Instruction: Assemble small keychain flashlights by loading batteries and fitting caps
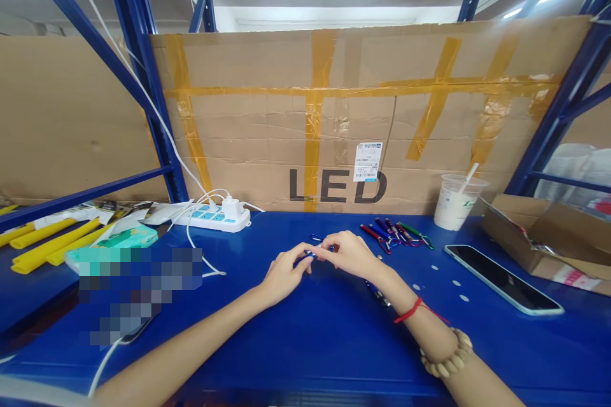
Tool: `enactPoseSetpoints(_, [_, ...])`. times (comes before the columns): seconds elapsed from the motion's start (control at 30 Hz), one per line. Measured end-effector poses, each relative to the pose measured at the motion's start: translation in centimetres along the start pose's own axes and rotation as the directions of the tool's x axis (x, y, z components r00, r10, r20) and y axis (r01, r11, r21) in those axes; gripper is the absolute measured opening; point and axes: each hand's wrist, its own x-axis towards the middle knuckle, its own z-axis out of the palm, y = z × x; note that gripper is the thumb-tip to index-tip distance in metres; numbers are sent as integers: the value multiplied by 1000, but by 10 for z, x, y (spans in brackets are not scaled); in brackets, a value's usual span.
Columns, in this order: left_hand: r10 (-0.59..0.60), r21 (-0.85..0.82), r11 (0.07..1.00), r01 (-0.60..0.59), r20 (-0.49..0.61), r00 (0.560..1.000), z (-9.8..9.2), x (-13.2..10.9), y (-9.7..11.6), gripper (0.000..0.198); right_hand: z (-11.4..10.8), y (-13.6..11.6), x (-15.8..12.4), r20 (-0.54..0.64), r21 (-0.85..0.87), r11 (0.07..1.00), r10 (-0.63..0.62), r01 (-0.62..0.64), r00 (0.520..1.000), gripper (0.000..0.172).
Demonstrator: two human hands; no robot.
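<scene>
One small blue piece is pinched between the fingertips of our left hand and right hand, which meet just above the middle of the blue tabletop. We judge it light and stiff, perhaps slippery if its finish is smooth, so we would hold it by its ends between thumb and forefinger; its finer parts are too small for us to make out. Beyond the right hand lie coloured clip-ended pieces. Our table looks smooth and slightly glossy, with a power strip at far left, and a cup, a phone and an open carton at right. Across the far side stands a taped cardboard panel, beside blue metal posts.
</scene>
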Motion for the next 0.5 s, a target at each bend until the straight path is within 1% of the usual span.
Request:
enactPoseSetpoints(0.1, [-42, 0, 999, 43, -25, 999, -1, 1, 0, 24, -4, 2, 1, -85, 13, 1000, -14, 15, 996, 37])
enactPoseSetpoints(0.17, [-54, -21, 998, 53, -37, 998, -1, 2, -1, 24, -7, 4, 2, -118, 49, 998, -32, 38, 993, 28])
enactPoseSetpoints(0.23, [-54, -40, 998, 52, -45, 998, -1, 3, -3, 24, -8, 7, 3, -116, 96, 993, -65, 76, 991, 24])
enactPoseSetpoints(0.33, [-55, -47, 998, 53, -50, 997, -1, 3, -4, 25, -8, 9, 3, -81, 162, 977, -125, 137, 989, 22])
enactPoseSetpoints(0.5, [-45, -40, 998, 44, -41, 998, 0, 2, -2, 25, -4, 8, 4, -60, 213, 964, -147, 157, 987, 19])
